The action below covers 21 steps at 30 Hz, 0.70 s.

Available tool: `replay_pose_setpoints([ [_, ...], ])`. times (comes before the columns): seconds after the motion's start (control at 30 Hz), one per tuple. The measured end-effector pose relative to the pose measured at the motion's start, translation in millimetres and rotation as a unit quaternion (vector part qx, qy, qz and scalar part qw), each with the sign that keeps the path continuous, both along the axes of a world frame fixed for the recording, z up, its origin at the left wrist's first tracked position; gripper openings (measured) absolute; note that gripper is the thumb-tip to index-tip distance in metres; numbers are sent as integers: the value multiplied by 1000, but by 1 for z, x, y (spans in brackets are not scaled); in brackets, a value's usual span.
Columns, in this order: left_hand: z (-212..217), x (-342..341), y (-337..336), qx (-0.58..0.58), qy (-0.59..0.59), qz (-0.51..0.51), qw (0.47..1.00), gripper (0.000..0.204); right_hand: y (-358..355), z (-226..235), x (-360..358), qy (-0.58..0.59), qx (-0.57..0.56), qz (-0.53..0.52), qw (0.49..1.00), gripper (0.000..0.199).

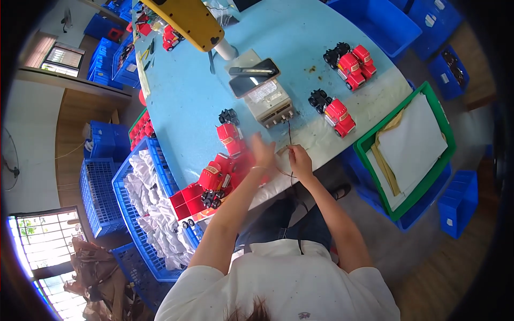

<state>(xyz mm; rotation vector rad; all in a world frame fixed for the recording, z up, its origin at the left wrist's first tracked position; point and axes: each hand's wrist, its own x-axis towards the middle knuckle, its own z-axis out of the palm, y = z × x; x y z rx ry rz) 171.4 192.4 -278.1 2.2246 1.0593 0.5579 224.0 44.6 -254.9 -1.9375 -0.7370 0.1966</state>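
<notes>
My right hand [301,162] is closed on a thin wire [289,132] near the table's front edge. That wire runs to the front of a beige power supply box [271,103]. Just left of it, my left hand [262,151] is smeared by motion, its fingers unclear. Red blurred plastic shows beside the left wrist. Closest to that hand stands a red toy truck cab [230,139] with a black wheeled chassis [228,116]. More red cabs [211,175] and a red trailer [188,200] lie by my left forearm.
A phone [254,80] lies across the power supply, below a yellow machine arm [195,24]. Red toy trucks [339,116] stand at the right. A green-rimmed tray [379,193] flanks the table; a blue crate [120,187] of white bags stands at the left.
</notes>
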Motion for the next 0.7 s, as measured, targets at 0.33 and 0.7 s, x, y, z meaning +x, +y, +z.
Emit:
replay_pose_setpoints([
  [0.33, 154, 3, 21, -95, -247, 26, 964, 59, -4, 75, 52, 81, 72, -27, 994, 18],
  [0.7, 321, 94, 130, -99, -335, -220, 911, 87, 155, 308, 154, -15, 213, 172, 962, 48],
])
